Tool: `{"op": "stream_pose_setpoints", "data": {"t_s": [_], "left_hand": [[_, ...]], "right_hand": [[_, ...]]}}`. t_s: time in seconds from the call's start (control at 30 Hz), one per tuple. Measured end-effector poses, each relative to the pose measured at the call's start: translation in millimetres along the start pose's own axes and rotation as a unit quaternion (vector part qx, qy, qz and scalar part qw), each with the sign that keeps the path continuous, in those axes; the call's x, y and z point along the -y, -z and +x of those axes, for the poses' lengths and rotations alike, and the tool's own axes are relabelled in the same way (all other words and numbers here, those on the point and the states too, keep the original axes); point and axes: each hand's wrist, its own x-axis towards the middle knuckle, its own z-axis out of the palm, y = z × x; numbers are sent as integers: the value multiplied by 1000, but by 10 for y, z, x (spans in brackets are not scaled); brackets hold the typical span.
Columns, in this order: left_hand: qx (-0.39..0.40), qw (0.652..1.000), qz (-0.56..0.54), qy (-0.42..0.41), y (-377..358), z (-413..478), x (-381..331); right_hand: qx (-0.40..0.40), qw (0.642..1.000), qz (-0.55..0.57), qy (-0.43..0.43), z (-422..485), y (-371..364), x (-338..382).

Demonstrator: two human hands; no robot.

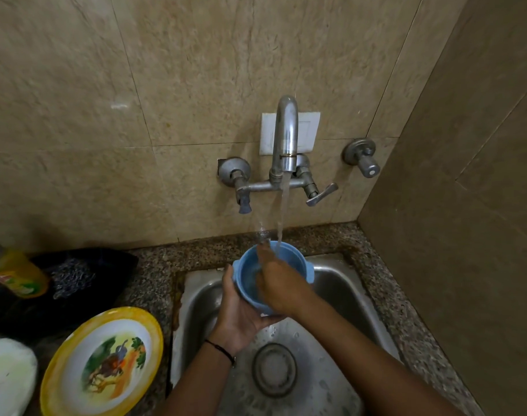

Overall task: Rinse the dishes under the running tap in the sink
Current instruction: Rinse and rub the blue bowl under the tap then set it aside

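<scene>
Left hand (238, 310) and right hand (278, 288) on blue bowl (295, 262), held above sink (340, 283).
Left hand cups the bowl's outer wall from below, thumb at the rim, gripping. Right hand lies across the mouth, fingers stretched out inside, blurred. Bowl tilted toward the person; water stream (283, 211) from the tap (286, 130) falls into it, and a little water shows inside. Sink basin is wet, with drops around the drain (274, 369). On the counter (154, 265) to the left: yellow-rimmed plate (106, 361), white plate (7, 373), steel scrubber (73, 280), and a bottle (16, 274) of yellow liquid.
</scene>
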Motion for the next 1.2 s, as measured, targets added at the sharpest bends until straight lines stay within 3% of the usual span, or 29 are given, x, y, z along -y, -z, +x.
{"op": "stream_pose_setpoints", "data": {"t_s": [0.13, 0.2, 0.37, 0.53, 0.6, 0.7, 0.8, 0.9, 1.03, 1.1, 1.2], "left_hand": [[-12, 1000, -11, -26, -161, -35, 32], [-4, 999, -33, 0, -162, -25, -3], [43, 998, -12, 32, -289, -7, -14], [42, 999, -2, 14, -371, 58, -31], [44, 998, 20, 31, -326, 119, -19], [66, 996, 24, 58, -349, 188, 37], [65, 996, 16, 62, -478, 144, 87], [48, 998, -19, 40, -471, 123, 22], [38, 999, 29, 10, -280, 187, -178], [16, 997, 76, 11, -203, 203, -263], [-38, 993, 107, -37, -200, 161, -203]], "right_hand": [[17, 992, -87, 94, -213, -99, 65], [27, 985, -116, 128, -310, -23, 42], [-82, 973, -174, 127, -236, 82, -22], [-84, 954, -204, 205, -311, 115, -173], [-125, 956, -198, 174, -253, 237, -235], [-230, 966, -93, 68, -26, 310, -290], [-267, 961, -77, 3, 138, 162, -217], [-251, 935, -243, 59, 84, -46, -171], [-166, 893, -336, 250, -206, -132, -452], [-131, 876, -379, 268, -207, -63, -798], [-152, 864, -409, 250, -198, -26, -934]]}}
